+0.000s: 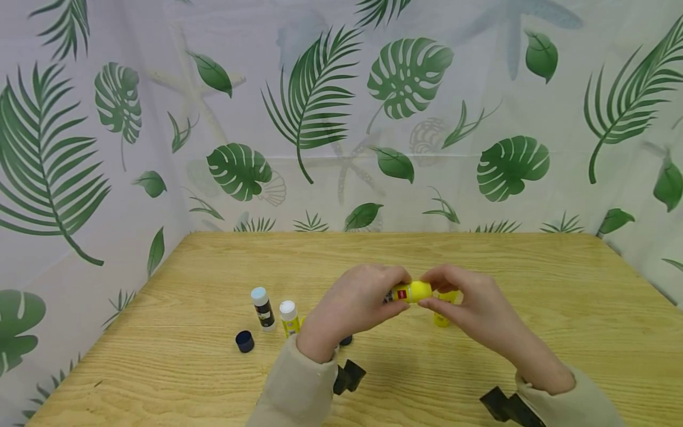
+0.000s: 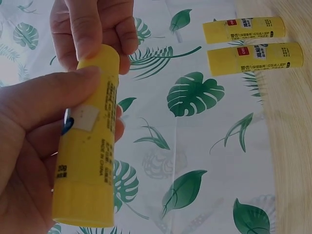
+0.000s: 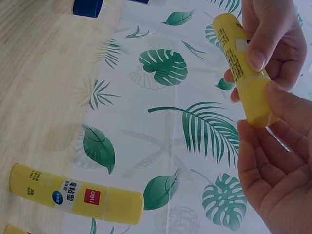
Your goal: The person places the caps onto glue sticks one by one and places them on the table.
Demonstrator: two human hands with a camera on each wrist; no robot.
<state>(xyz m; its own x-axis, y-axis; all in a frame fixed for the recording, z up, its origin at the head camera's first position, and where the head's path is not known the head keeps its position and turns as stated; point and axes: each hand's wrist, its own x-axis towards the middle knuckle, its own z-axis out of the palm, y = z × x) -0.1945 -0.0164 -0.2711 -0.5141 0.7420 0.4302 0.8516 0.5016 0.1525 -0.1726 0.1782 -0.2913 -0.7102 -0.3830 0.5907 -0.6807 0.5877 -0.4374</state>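
Over the middle of the table, my left hand (image 1: 357,299) grips the body of a yellow glue stick (image 1: 408,292) with a red logo. My right hand (image 1: 469,296) pinches the glue stick's yellow cap (image 3: 258,107) between thumb and fingertips. The cap sits on the tube, with a thin seam showing in the right wrist view. Two more capped yellow glue sticks (image 2: 253,58) stand on the table, partly hidden behind my right hand in the head view.
Left of my left hand stand an uncapped dark-labelled glue stick (image 1: 264,311) and a white-topped, yellow-labelled one (image 1: 290,317). A dark blue cap (image 1: 245,341) lies near them. Another dark cap (image 1: 346,340) is partly covered by my left wrist. A leaf-patterned curtain (image 1: 331,196) hangs behind the table.
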